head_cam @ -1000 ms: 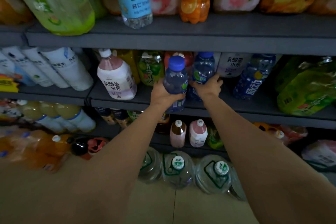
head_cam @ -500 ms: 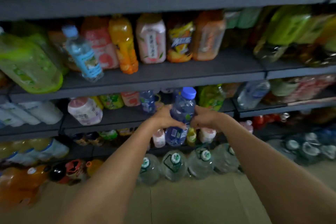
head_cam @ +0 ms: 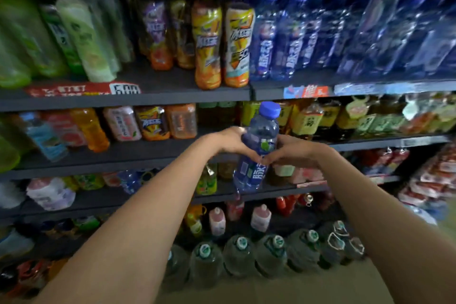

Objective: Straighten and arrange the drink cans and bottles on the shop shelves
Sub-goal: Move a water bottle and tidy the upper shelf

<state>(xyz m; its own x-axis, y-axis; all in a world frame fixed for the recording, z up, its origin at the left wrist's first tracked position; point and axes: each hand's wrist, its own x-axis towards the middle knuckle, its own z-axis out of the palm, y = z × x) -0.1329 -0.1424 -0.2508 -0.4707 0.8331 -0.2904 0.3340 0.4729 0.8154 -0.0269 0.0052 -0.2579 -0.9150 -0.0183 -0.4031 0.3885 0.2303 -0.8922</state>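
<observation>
We hold a blue bottle upright in front of the shelves, clear of them. Our left hand grips its middle from the left; our right hand grips it from the right. Its blue cap tilts slightly right. Above, a row of matching blue bottles stands beside two orange bottles. Large water jugs line the floor.

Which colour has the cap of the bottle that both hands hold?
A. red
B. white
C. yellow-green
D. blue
D: the bottle held between the left hand and the right hand has a blue cap on top.
</observation>
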